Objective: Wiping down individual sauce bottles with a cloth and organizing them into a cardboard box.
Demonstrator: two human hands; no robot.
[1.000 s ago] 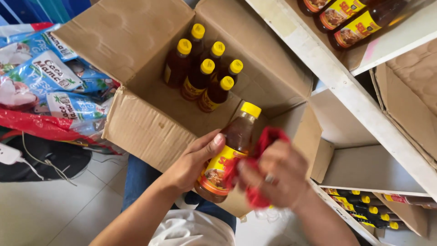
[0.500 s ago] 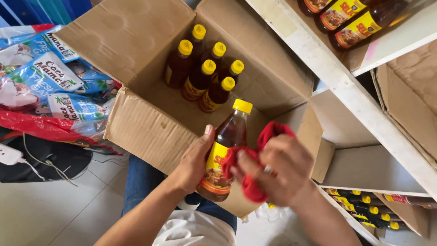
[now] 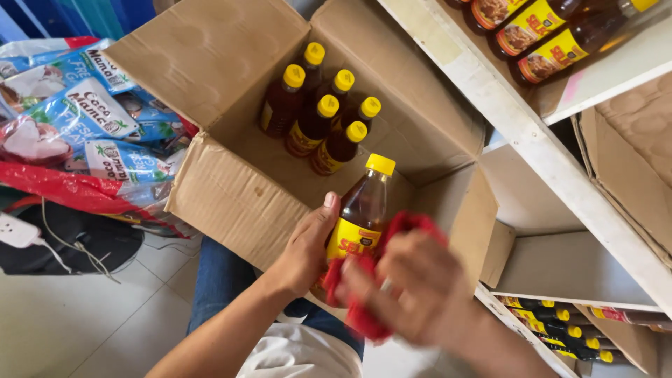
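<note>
Lowered now, the right hand [image 3: 413, 287] rubs soft red cloth [image 3: 360, 280] on the glossy bottle [image 3: 360, 217] the left hand [image 3: 308, 245] grips.

Your left hand [image 3: 308, 245] now holds the brown plastic bottle with the yellow cap [image 3: 360, 210] more upright and higher than a second ago. Your right hand [image 3: 413, 294] slides the crumpled red cloth [image 3: 364, 287] down towards the bottle's base and blurs.

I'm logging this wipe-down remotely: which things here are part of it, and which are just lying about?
In hand: left hand, held bottle, right hand, red cloth, cardboard box, boxed bottles.
Lying about: blue food packets, power strip, shelf bottles.
</note>
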